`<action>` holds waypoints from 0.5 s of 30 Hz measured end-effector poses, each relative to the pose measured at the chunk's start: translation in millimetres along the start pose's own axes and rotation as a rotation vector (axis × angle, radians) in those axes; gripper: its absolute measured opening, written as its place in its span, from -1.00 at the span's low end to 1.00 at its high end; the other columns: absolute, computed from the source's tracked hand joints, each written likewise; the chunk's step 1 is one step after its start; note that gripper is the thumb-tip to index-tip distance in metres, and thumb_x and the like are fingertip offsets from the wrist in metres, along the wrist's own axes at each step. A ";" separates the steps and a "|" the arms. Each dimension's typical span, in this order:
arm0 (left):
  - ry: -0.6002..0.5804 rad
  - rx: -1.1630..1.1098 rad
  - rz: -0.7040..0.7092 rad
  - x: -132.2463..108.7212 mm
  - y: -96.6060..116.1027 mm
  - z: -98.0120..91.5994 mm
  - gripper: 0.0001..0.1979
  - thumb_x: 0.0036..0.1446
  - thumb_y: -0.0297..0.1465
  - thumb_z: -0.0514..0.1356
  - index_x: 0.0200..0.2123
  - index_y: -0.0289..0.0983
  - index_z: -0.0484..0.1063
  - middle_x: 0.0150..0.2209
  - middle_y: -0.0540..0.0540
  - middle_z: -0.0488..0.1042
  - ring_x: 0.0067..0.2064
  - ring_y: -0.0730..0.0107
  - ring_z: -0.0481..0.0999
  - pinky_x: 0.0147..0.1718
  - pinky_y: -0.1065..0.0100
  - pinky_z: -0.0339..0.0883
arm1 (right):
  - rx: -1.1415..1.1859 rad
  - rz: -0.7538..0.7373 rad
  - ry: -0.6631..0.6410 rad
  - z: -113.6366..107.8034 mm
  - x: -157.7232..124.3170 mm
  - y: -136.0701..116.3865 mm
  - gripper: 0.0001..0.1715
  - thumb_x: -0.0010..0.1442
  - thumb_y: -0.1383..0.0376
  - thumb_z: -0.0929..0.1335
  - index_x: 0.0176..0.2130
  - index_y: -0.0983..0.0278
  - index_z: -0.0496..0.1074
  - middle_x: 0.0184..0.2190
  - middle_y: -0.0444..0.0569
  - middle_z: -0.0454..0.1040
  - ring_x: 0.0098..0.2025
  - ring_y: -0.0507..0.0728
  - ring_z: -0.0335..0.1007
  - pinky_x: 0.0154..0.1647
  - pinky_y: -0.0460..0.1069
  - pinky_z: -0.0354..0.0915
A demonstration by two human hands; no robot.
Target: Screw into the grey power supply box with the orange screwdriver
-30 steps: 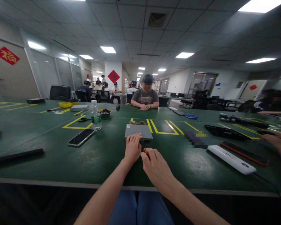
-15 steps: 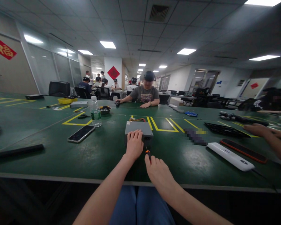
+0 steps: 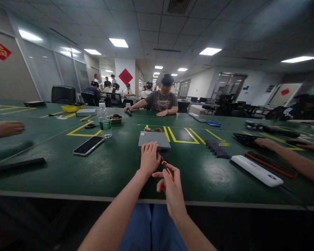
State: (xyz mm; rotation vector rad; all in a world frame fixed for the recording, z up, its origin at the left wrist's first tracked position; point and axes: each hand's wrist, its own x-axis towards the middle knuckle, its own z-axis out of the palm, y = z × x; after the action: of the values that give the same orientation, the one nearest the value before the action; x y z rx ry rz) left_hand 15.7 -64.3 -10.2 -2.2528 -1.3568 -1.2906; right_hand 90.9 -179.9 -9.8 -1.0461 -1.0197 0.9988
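A grey metal computer power supply rests on the green table in front of me, with a bundle of coloured wires behind it. My left hand grips its near side, fingers bent over the top. In my right hand is a screwdriver with an orange and black handle, pinched between thumb and fingers while the other fingers are partly spread. Its shaft points up at the box's near right side. Whether the tip touches a screw is too small to see.
Left of the box are a phone, a water bottle and a bowl of small parts. To the right lie a white power strip and a black-orange bar. Other people's hands reach in from both sides.
My right hand has turned its palm upward and loosened its fingers around the screwdriver handle. My left hand stays on the power supply. A co-worker's hand at right has moved onto a black panel.
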 end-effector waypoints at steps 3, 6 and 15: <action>-0.008 -0.012 -0.002 -0.1 -1.5 1.4 -0.69 0.01 -0.51 0.06 -0.12 -0.23 0.28 0.02 -0.12 0.37 0.09 0.23 0.26 0.11 0.10 0.00 | -0.093 -0.021 -0.035 5.2 2.4 -0.1 -0.64 0.16 0.12 0.18 -0.09 0.22 0.02 -0.42 -0.16 0.39 -0.69 -0.06 0.21 -0.67 -0.12 0.18; -0.013 -0.015 0.004 -0.2 -2.9 1.6 -0.67 0.01 -0.52 0.06 -0.11 -0.23 0.28 0.02 -0.11 0.37 0.09 0.22 0.26 0.11 0.10 -0.01 | -0.540 -0.283 -0.012 -1.1 8.4 -6.1 -0.71 0.07 0.26 0.24 -0.16 0.24 0.14 -0.28 -0.04 0.33 -0.50 0.02 0.35 -0.54 -0.06 0.29; -0.002 -0.007 0.021 -0.8 -2.5 0.7 -0.67 0.01 -0.55 0.03 -0.11 -0.22 0.27 0.02 -0.10 0.37 0.09 0.24 0.27 0.12 0.12 -0.01 | -1.517 -0.827 0.094 -33.1 17.9 -30.9 -0.78 0.21 0.44 0.16 -0.25 0.29 0.34 -0.37 -0.04 0.35 -0.44 0.03 0.35 -0.52 -0.12 0.25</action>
State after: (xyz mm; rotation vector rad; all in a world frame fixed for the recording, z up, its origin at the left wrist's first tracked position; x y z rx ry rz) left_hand 13.9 -63.0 -11.8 -2.2674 -1.3274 -1.2879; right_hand 131.2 -175.2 17.0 -1.5400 -1.9299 -0.7064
